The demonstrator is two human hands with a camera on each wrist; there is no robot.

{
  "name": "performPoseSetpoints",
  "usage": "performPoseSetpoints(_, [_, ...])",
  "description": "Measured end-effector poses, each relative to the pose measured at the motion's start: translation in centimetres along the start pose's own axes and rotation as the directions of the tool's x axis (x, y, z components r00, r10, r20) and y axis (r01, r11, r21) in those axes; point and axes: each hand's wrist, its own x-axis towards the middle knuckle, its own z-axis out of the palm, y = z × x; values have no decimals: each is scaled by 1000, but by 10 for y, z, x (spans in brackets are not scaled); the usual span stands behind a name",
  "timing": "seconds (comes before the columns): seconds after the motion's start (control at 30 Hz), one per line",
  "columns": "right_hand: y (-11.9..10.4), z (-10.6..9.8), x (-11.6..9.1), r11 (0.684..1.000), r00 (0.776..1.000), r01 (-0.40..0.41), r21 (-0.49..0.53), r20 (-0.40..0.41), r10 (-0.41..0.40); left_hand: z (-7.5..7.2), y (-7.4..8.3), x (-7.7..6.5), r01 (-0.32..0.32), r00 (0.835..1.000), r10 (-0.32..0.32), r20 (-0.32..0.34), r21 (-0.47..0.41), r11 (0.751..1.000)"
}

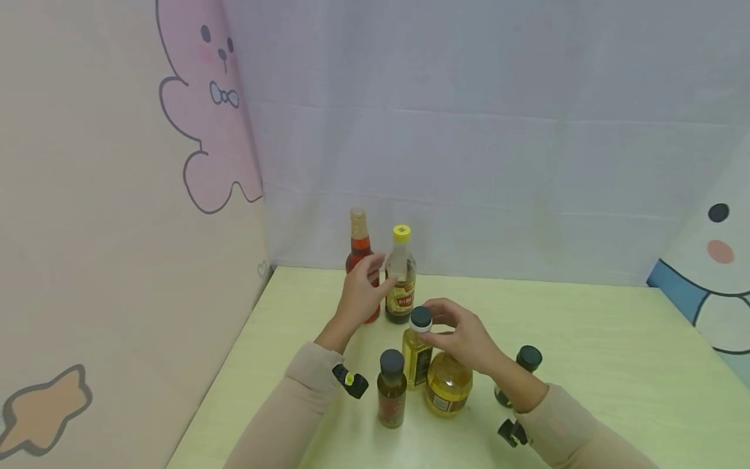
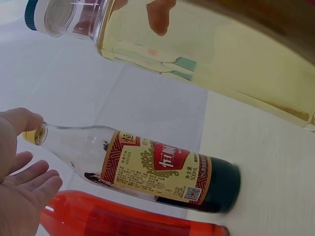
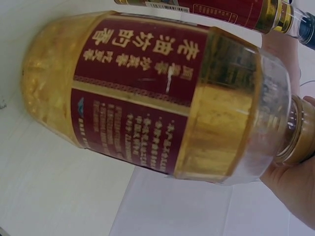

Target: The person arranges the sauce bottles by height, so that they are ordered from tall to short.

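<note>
The right hand [image 1: 463, 335] pinches the clear, flat-sided oil bottle [image 1: 417, 359] by its neck, perhaps because this narrow part suits finger and thumb; it is upright between the small dark bottle [image 1: 391, 394] and the rounder barrel-shaped bottle [image 1: 449, 386]. The left hand [image 1: 362, 290], its fingers apart, is near the smooth yellow-capped bottle [image 1: 403, 284] and the red bottle [image 2: 123, 215], apparently holding neither.
</note>
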Motion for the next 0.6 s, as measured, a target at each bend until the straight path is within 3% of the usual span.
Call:
performPoseSetpoints(0.33, [0,1,0,1000,1000,-10,5,2,10,-8,-3,-14,18,1000,-18,5,-59,998])
performPoseSetpoints(0.6, [-2,1,0,1000,1000,-19,14,6,19,-15,-7,-29,20,995,-7,95,-133,991])
